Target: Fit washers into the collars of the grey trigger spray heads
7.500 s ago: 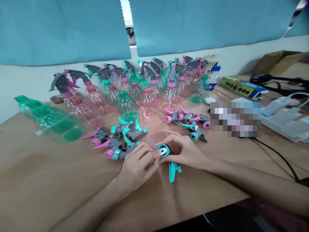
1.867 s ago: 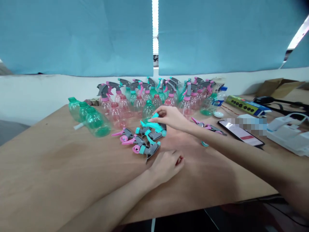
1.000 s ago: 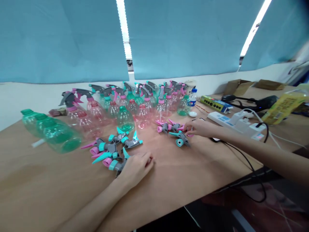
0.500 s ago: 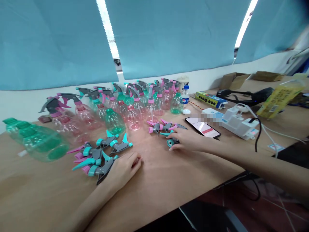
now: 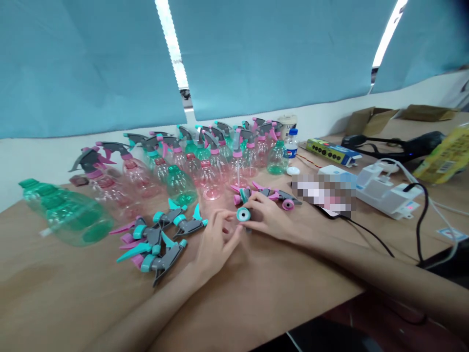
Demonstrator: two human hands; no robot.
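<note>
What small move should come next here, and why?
Probably the left hand should steady the turquoise, round-collared plastic spray head: the right hand holds it with its holed end facing the camera, and the left hand curves close beside it.

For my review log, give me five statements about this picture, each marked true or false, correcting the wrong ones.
1. The right hand holds a teal-collared trigger sprayer. True.
2. The left hand grips a green bottle. False: it is beside that held sprayer.
3. The blue-capped bottle stands upright. True.
4. Every bottle has a sprayer fitted. False: a pink bottle has an open neck.
5. A white power strip lies toward the picture's right. True.
</note>
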